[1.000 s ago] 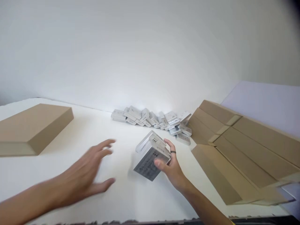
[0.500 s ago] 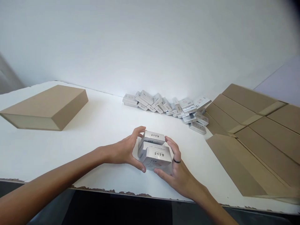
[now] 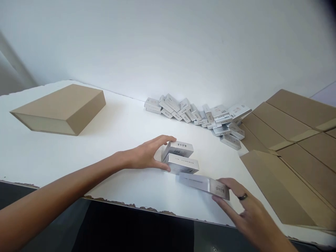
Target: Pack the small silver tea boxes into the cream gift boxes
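Pale wall (image 3: 157, 42) at the back, white table (image 3: 126, 119) below; clock is read with the two standing boxes (image 3: 185, 159) as centre. Left hand (image 3: 143, 155) is set at 9 o'clock, thumb laid on the front standing box (image 3: 182, 161) and a finger on the rear standing box (image 3: 181, 149), so the pair is clasped at its left end; firmness cannot be told. At 4 o'clock the right end of a third box (image 3: 198, 183) is pinched between thumb and fingers of the right hand (image 3: 252, 210); box is blurred, slanted to the pair's line, contact with the table unclear. A loose pile of like boxes (image 3: 220, 112) is heaped at 12 to 2 o'clock, a tan box (image 3: 65, 101) is placed at 10, folded cardboard (image 3: 278, 185) is spread at 3. Step in hand is judged to be the handling of the third box apart from the pair; for the next move, the pair would need to be steadied and the third box firmly pinched, clear of the front standing box's corner
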`<state>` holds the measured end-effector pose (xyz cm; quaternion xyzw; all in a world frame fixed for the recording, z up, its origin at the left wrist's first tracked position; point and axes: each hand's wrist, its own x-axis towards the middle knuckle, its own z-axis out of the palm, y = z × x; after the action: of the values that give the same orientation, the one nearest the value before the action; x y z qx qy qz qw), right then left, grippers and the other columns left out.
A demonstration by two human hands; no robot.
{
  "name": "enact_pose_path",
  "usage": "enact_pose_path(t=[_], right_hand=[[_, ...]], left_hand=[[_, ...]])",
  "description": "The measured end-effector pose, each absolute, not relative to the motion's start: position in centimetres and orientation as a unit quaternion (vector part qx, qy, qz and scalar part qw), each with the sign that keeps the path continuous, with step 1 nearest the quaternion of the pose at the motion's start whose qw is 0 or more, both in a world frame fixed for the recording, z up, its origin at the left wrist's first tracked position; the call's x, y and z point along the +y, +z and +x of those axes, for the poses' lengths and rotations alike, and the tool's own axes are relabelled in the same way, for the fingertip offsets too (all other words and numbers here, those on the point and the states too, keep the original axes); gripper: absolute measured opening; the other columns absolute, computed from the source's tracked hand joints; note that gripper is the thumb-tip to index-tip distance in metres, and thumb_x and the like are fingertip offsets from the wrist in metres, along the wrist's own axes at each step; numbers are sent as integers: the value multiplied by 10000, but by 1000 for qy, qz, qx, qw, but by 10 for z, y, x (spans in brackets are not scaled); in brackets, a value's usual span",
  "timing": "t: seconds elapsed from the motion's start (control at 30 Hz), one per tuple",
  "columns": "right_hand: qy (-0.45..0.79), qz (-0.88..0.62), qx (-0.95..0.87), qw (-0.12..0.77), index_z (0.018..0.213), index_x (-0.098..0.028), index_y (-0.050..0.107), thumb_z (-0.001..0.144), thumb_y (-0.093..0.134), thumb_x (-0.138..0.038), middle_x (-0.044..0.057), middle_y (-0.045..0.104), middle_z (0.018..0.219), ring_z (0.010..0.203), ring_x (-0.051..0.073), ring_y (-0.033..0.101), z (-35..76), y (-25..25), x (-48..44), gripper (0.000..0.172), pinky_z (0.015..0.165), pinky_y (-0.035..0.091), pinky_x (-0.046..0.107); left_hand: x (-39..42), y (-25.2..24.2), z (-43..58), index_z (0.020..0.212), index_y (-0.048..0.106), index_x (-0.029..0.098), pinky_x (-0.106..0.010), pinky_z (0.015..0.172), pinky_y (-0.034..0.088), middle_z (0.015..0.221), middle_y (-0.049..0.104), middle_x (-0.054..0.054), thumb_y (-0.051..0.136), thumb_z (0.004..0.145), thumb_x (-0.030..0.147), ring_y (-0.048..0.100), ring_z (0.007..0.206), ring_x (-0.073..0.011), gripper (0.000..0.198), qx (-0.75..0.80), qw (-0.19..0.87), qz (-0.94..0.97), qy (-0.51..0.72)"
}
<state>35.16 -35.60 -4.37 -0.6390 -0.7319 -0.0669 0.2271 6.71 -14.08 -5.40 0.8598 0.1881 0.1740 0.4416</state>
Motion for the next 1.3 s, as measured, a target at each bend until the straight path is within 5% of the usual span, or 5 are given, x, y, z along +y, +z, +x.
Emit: enact_pose_path(t=[0.1,0.37,0.6,0.97,1.3], right_hand=[[-4,-692,-689,216,1205,-340,623,890,636,-490,53,753,1066,756,213,730,376,-43,-373,349,340,507,176],[72,-750,-609,249,1186,-374,663,868,648,-505,39,732,1150,905,255,718,370,-43,-379,345,348,517,190],[-24,-700,-605,379,1142,-286,598,929,606,-369,77,627,1194,1127,261,600,359,-49,-372,229,918,531,422],[-237,-548,-723,348,1233,-179,418,813,686,-14,150,553,1224,1147,282,551,300,-69,-343,525,912,516,471],[-150,-561,-749,319,1125,-208,513,868,658,-56,147,518,1275,1189,270,560,277,-73,-341,332,912,574,419]], left_hand=[[-142,-55,68,1461,329,346,-447,1084,438,1539,377,-63,775,781,474,448,1348,-296,824,200,443,858,165],[-153,-58,70,1486,255,368,-503,1031,476,1412,506,-83,655,870,466,513,1285,-317,740,236,419,863,157],[-170,-64,75,1411,134,317,-519,909,514,1378,544,-150,617,879,416,565,1187,-343,725,296,372,855,208],[-183,-67,77,1102,330,292,-500,889,536,1369,547,-92,504,951,348,590,1172,-304,238,308,421,826,212],[-177,-62,86,921,380,262,-438,916,501,1186,592,-1,602,863,281,599,1043,-227,230,311,456,802,230]])
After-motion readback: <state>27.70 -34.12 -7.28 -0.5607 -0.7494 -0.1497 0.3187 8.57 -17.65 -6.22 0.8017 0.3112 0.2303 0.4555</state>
